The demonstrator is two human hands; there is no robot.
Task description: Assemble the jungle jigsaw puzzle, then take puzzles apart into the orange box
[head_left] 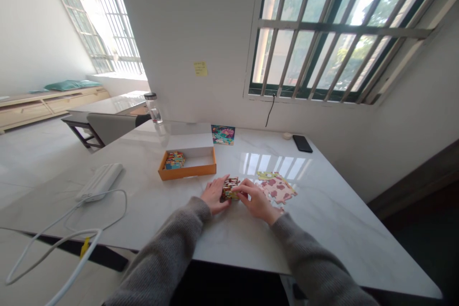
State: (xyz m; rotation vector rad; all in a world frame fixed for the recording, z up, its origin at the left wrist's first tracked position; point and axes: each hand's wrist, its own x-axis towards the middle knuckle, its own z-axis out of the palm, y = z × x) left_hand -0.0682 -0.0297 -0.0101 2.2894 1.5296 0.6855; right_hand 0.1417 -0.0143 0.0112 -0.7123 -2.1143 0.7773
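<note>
A small patch of colourful jigsaw puzzle pieces (231, 183) lies on the white table, between my two hands. My left hand (215, 196) holds the patch along its left side, with fingers at the far edge and thumb at the near edge. At the lower right of the patch, my right hand (256, 200) has thumb and fingertips pinched on a puzzle piece; the fingers partly cover it. Just right of that hand lies a group of joined pink-and-brown puzzle pieces (279, 188), with green ones along the far edge.
An orange box (190, 171) with several puzzle pieces at its left end stands beyond my left hand. Behind it is a colourful picture card (223, 135). A bottle (153, 109), a white power strip (100, 181) with cables, and a black phone (302, 143) stand farther out.
</note>
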